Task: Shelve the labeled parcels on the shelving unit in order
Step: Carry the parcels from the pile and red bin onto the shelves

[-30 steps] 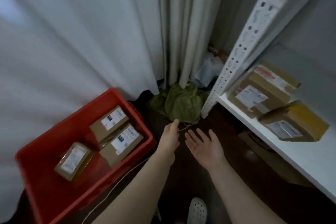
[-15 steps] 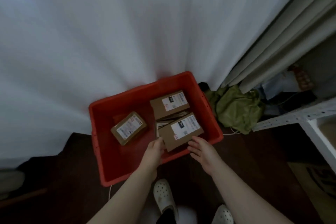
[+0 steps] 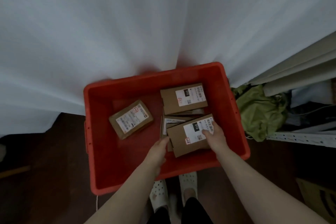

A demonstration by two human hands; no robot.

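Cardboard parcel (image 3: 189,136): your right hand (image 3: 216,138) gripped its right edge.
Left hand (image 3: 158,149): your straight fingers touched its left corner.

Red crate (image 3: 154,76) seen mid-frame; brown parcels (image 3: 171,100) marked with white labels (image 3: 192,96) and black blocks (image 3: 186,92). Green cloth (image 3: 258,111) noted right, white dotted shoes (image 3: 159,192) bottom.

Hands: the left hand (image 3: 158,148) and the right hand (image 3: 215,137) are seen bare.
Forearms: both forearms (image 3: 254,187) are left uncovered as far as they can be seen.
Footwear: a white left clog (image 3: 159,193) and right clog (image 3: 188,183) are worn, their toes pierced by round holes.
Legs: a black garment (image 3: 197,212) is worn above the clogs; its kind cannot be told.
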